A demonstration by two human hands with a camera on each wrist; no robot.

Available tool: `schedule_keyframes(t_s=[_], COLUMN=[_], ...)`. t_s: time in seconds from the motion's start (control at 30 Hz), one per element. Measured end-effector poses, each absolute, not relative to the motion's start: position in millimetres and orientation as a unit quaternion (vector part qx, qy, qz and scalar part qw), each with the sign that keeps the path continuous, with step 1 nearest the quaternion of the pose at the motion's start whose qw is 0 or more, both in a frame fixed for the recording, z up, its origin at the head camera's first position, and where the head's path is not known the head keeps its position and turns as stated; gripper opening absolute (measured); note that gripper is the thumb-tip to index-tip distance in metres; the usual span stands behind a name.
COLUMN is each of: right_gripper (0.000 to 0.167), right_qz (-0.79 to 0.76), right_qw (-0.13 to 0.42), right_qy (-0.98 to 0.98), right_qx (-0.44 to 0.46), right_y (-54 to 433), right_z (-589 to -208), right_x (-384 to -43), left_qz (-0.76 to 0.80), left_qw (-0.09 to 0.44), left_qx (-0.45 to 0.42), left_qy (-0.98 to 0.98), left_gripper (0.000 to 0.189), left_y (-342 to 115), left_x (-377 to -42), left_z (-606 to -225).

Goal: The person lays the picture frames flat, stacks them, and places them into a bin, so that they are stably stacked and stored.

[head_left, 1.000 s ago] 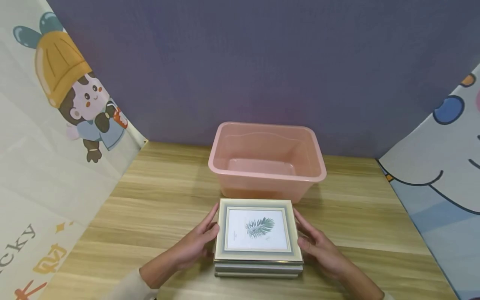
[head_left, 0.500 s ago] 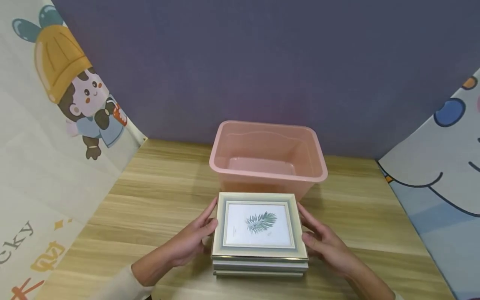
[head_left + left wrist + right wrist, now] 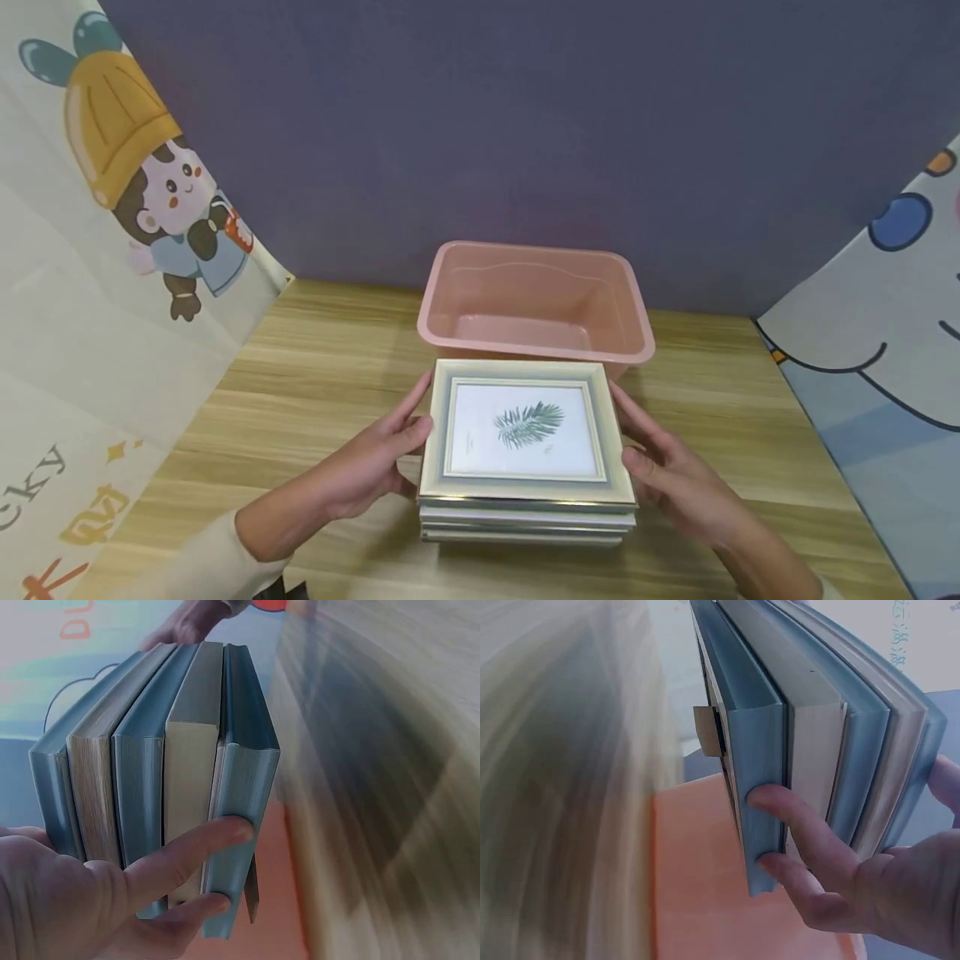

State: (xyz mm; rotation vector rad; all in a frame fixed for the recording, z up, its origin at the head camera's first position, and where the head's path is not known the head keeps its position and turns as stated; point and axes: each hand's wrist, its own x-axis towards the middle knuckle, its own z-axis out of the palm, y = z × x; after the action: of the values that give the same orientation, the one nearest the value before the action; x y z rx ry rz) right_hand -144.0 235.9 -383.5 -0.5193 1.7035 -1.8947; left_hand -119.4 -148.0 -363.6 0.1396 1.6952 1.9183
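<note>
A stack of several picture frames is held up off the table between my two hands. The top one has a cream and blue-grey border around a green leaf print. My left hand grips the left side of the stack, fingers spread along its edges. On the opposite side my right hand grips it in the same way. Both wrist views show blue and pale frame edges pressed together, with fingertips on the lowest frame. A small brown flap sticks out from that frame's back.
Right behind the stack stands a pink plastic tub, its open top facing up and its inside bare. The wooden table ends at a dark blue back wall. Printed cartoon sheets line the sides.
Both hands have raised the stack, and it has moved forward, now overlapping the front of the pink tub. It looks larger in the head view. The tub has stayed put.
</note>
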Motion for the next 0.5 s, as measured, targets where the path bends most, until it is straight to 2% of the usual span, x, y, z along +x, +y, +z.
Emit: schedule_keyframes(t_s=[0.33, 0.5], right_gripper=[0.07, 0.068], right_qz=[-0.707, -0.712], right_qw=[0.265, 0.258], right_qy=[0.624, 0.609], right_qx=[-0.201, -0.236], right_y=[241.5, 248.5], right_z=[-360.7, -348.9], right_x=[-147.9, -151.0], left_qz=[0.714, 0.707], left_qw=[0.291, 0.285], left_qx=[0.055, 0.057], left_qy=[0.634, 0.644], left_gripper=[0.067, 0.064], left_y=[-145.2, -141.6], left_x=[-119.7, -119.6], left_z=[-329.8, -309.0])
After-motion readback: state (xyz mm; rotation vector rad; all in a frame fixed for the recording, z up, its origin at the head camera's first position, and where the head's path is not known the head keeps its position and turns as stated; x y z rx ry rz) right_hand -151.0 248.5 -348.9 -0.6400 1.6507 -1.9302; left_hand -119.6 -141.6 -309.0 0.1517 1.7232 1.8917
